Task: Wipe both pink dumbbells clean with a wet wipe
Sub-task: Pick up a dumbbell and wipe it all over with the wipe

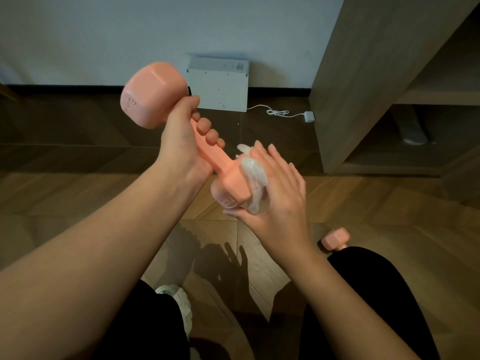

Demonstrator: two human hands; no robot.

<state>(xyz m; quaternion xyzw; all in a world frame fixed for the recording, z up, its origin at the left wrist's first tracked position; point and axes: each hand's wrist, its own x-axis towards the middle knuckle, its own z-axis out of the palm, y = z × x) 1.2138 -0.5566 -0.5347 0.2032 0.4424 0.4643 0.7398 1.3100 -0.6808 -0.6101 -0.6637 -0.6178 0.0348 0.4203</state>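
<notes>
My left hand (183,136) grips the handle of a pink dumbbell (153,93), held in the air and tilted, one head up at the left and the other head down near the middle. My right hand (275,193) presses a white wet wipe (254,178) flat against that lower head, fingers straight and spread. A second pink dumbbell (335,239) lies on the floor at the right, half hidden behind my right knee.
A white box (220,84) stands against the wall, with a white cable and plug (309,116) trailing right. A wooden shelf unit (376,87) rises at the right. My white shoe (179,305) rests on the wooden floor below.
</notes>
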